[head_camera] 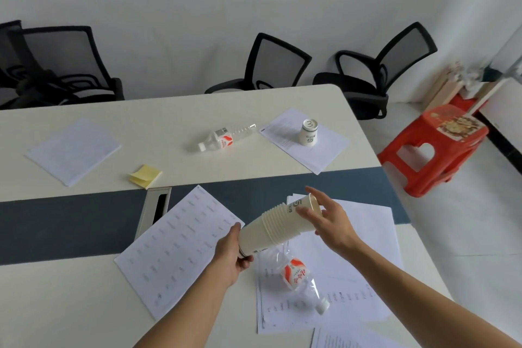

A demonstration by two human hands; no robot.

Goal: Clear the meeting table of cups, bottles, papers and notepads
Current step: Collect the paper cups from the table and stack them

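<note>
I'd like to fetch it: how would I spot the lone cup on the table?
Go to the far right corner of the white table, where a printed sheet lies. The cup stands upside down on it, a 3 written on its base.

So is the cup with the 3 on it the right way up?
No, upside down: the paper cup stands mouth-down on a printed sheet, its flat base, marked 3, facing up.
</note>
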